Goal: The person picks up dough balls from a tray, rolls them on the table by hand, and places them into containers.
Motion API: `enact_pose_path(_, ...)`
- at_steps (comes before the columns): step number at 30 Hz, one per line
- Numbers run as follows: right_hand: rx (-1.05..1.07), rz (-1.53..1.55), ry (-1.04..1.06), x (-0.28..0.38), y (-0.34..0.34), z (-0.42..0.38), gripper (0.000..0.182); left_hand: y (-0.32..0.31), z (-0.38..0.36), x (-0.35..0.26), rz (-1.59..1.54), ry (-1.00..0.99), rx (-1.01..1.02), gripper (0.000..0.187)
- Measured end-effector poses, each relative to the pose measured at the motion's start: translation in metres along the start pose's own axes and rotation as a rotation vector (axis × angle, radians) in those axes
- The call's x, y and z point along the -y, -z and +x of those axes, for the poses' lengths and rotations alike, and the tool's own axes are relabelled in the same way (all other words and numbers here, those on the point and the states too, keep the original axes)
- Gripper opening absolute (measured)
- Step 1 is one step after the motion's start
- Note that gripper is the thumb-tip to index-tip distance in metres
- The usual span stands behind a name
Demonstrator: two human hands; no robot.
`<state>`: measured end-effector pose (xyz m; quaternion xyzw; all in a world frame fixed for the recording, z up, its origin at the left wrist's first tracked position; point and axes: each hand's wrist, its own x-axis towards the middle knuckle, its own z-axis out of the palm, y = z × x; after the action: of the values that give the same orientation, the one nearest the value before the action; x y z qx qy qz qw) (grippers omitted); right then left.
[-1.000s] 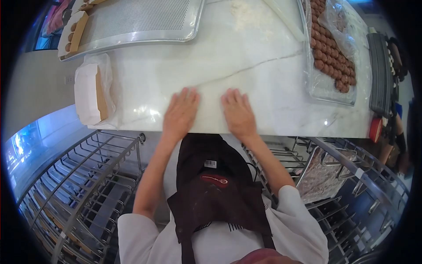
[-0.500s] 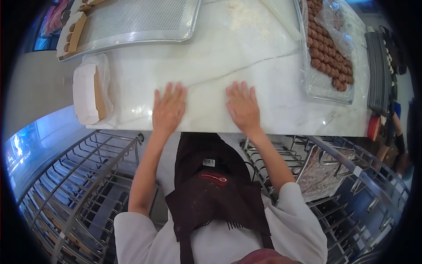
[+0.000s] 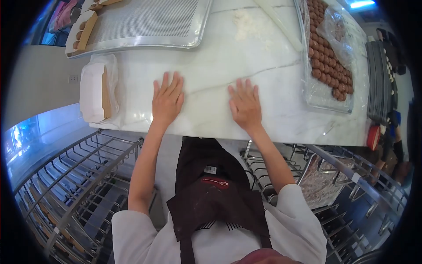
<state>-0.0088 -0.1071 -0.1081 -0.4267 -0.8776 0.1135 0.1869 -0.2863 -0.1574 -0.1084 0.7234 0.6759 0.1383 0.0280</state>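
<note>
Both palms are down on the white marble tabletop (image 3: 206,105). My left hand (image 3: 167,100) lies flat with its fingers spread, closer to the paper box than my right hand is. Flat as well, my right hand (image 3: 246,106) has its thumb out to the side and holds nothing. To its right is a metal tray with rows of brown dough balls (image 3: 323,61), partly covered by a crumpled plastic bag (image 3: 334,26). A white and brown paper box (image 3: 94,92) stands left of my left hand, with thin plastic around it.
At the upper left is a perforated metal tray (image 3: 200,37) with a small box of brown balls (image 3: 82,31). Flour (image 3: 250,26) and a pale rolling pin (image 3: 279,24) lie farther back. Metal racks (image 3: 83,200) stand below the table edge. Another person's arm (image 3: 398,141) shows far right.
The view has shifted slightly, so the table things sit lower and the left-side ones farther right. My left hand has slid a little forward on the marble; both hands stay flat.
</note>
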Motion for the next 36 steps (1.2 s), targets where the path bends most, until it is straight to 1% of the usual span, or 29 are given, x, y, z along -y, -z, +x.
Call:
enact_pose_path(2, -0.095, -0.091, -0.051, 0.003, -0.011, 0.03, 0.047, -0.015, 0.028, -0.006, 0.01, 0.027, -0.11, 0.046)
enact_pose_path(3, -0.109, -0.042, -0.055, 0.01, -0.018, 0.042, 0.048, -0.019, 0.036, -0.015, 0.011, 0.034, -0.109, 0.046)
enact_pose_path(4, -0.101, -0.038, -0.053, 0.02, -0.024, 0.037, 0.048, -0.023, 0.04, -0.027, 0.017, 0.026, -0.087, 0.045)
enact_pose_path(5, -0.073, -0.031, -0.008, 0.027, -0.03, 0.031, 0.048, -0.022, 0.04, -0.034, 0.024, 0.019, -0.067, 0.045)
enact_pose_path(6, -0.055, -0.029, 0.043, 0.03, -0.033, 0.031, 0.047, -0.018, 0.025, -0.036, 0.028, 0.023, -0.075, 0.045)
enact_pose_path(7, 0.021, 0.005, 0.05, 0.04, -0.025, 0.017, 0.044, -0.015, -0.002, -0.04, -0.107, 0.01, -0.06, 0.044)
enact_pose_path(8, 0.012, 0.0, 0.059, 0.04, -0.022, 0.0, 0.044, -0.012, -0.02, -0.041, -0.243, -0.005, -0.045, 0.043)
enact_pose_path(9, 0.023, 0.018, 0.071, 0.033, -0.021, -0.023, 0.043, -0.008, -0.031, -0.033, -0.244, -0.006, -0.052, 0.043)
enact_pose_path(11, 0.03, 0.031, 0.091, 0.013, -0.014, -0.03, 0.042, -0.003, -0.044, -0.011, -0.089, 0.036, -0.035, 0.042)
enact_pose_path(12, 0.01, 0.015, 0.06, 0.005, -0.007, -0.021, 0.041, -0.002, -0.033, -0.006, -0.086, 0.038, -0.044, 0.042)
enact_pose_path(14, -0.01, 0.001, 0.041, -0.003, -0.005, 0.007, 0.041, 0.001, 0.004, 0.01, 0.045, 0.067, -0.099, 0.041)
enact_pose_path(16, -0.097, -0.047, -0.02, 0.004, -0.017, 0.042, 0.043, -0.008, 0.031, -0.002, 0.003, 0.104, -0.117, 0.04)
enact_pose_path(18, -0.114, -0.001, -0.018, 0.02, -0.028, 0.047, 0.044, -0.008, 0.038, -0.017, -0.011, 0.119, -0.129, 0.04)
enact_pose_path(19, -0.071, 0.0, 0.019, 0.029, -0.033, 0.038, 0.045, -0.013, 0.021, -0.021, -0.081, 0.054, -0.158, 0.04)
enact_pose_path(20, -0.024, 0.002, 0.055, 0.036, -0.035, 0.026, 0.046, -0.014, -0.005, -0.024, -0.078, 0.054, -0.154, 0.04)
enact_pose_path(21, 0.104, -0.041, 0.077, 0.044, -0.023, 0.014, 0.043, -0.006, -0.029, -0.027, -0.16, 0.058, -0.108, 0.04)
enact_pose_path(22, 0.103, -0.042, 0.075, 0.041, -0.02, -0.002, 0.043, -0.004, -0.043, -0.024, -0.245, 0.062, -0.06, 0.039)
enact_pose_path(23, 0.073, -0.004, 0.095, 0.03, -0.018, -0.021, 0.041, -0.009, -0.052, -0.008, -0.132, 0.051, -0.02, 0.039)
enact_pose_path(24, 0.042, 0.033, 0.115, 0.019, -0.016, -0.031, 0.04, -0.005, -0.049, 0.001, -0.134, 0.048, -0.018, 0.039)
enact_pose_path(25, -0.045, 0.041, 0.126, 0.012, -0.008, -0.024, 0.036, 0.003, -0.037, 0.01, -0.086, 0.045, -0.031, 0.04)
enact_pose_path(26, -0.047, 0.039, 0.13, 0.007, -0.007, -0.01, 0.036, 0.006, -0.023, 0.016, -0.038, 0.045, -0.046, 0.04)
enact_pose_path(27, -0.077, -0.011, 0.086, 0.004, -0.005, 0.01, 0.036, 0.001, -0.007, 0.021, -0.009, 0.049, -0.076, 0.041)
enact_pose_path(28, -0.103, -0.058, 0.037, 0.004, -0.005, 0.024, 0.036, -0.005, 0.011, 0.019, -0.011, 0.049, -0.07, 0.041)
enact_pose_path(30, -0.118, -0.018, 0.03, 0.023, -0.021, 0.05, 0.036, -0.014, 0.034, 0.0, -0.028, 0.103, -0.155, 0.043)
enact_pose_path(32, -0.15, 0.023, 0.03, 0.039, -0.027, 0.05, 0.035, -0.016, 0.016, -0.022, -0.069, 0.063, -0.121, 0.042)
enact_pose_path(33, -0.11, 0.073, 0.086, 0.047, -0.027, 0.036, 0.035, -0.017, 0.003, -0.028, -0.115, 0.025, -0.092, 0.042)
enact_pose_path(34, -0.069, 0.12, 0.144, 0.054, -0.026, 0.023, 0.034, -0.017, -0.013, -0.027, -0.111, 0.025, -0.097, 0.042)
enact_pose_path(35, -0.01, 0.12, 0.14, 0.053, -0.02, 0.007, 0.033, -0.017, -0.033, -0.023, -0.151, 0.034, -0.097, 0.041)
enact_pose_path(36, -0.006, 0.119, 0.138, 0.042, -0.019, -0.002, 0.033, -0.016, -0.046, -0.015, -0.194, 0.042, -0.095, 0.041)
